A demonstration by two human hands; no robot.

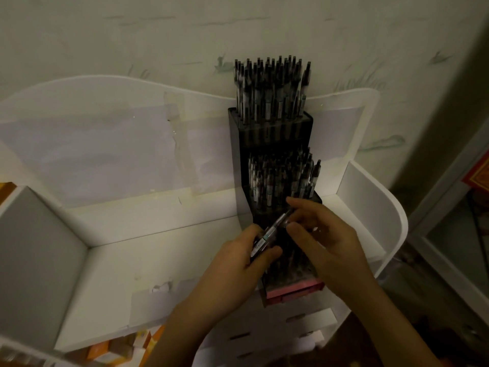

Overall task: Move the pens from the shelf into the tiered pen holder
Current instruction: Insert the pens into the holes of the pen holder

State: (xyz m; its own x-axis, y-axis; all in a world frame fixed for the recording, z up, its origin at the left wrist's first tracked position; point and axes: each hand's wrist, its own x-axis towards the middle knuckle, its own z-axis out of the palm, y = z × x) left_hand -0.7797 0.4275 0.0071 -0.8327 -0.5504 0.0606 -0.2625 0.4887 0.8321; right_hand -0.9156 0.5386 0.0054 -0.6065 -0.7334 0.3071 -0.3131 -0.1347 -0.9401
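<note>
A black tiered pen holder (238,160) stands on the white shelf (148,263), right of centre, against the back panel. Its top tier (272,94) and middle tier (280,181) are packed with several dark pens standing upright. My left hand (235,263) grips a small bunch of pens (264,239) over the lowest tier. My right hand (320,234) pinches the upper end of one pen (283,219) from that bunch. My hands hide most of the lowest tier, where a pink front strip (293,288) shows.
The shelf has white side walls (367,202) and a curved back panel with taped paper (105,152). Orange boxes (119,348) lie on a lower level at the bottom left. A pale wall rises behind. A red item (479,176) shows at the right edge.
</note>
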